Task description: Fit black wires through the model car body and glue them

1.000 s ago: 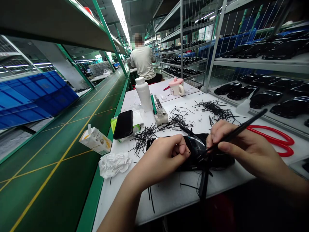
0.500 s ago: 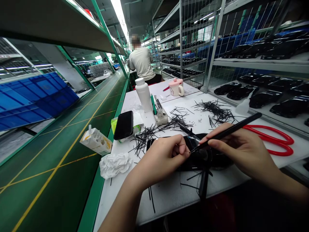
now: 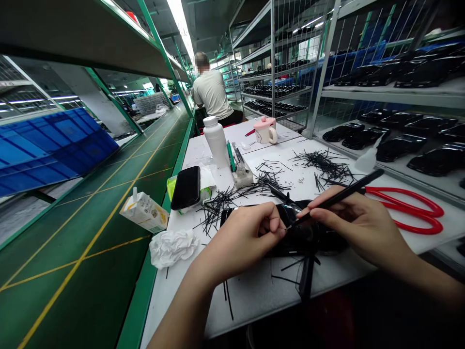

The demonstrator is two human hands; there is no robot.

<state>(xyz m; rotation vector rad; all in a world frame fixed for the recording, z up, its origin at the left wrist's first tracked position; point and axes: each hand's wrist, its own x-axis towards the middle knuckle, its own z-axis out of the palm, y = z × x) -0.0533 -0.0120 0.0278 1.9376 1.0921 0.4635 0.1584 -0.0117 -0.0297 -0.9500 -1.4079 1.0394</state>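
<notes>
On my worktop (image 3: 254, 305): glossy black car shell (image 3: 295, 215), looks light and slippery, best held by its edges
Left hand (image 3: 247, 237): fingers curled shut on it
Right hand (image 3: 358, 225): fingers pinching a slim black pick (image 3: 337, 198)

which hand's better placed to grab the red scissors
Probably the right hand: it sits beside the red scissors, though it holds a slim black tool. The left hand is farther away, on the other side of the glossy black car body it grips.

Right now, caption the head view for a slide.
Left hand holds a glossy black model car; right hand touches it with a slender black tool.
</notes>
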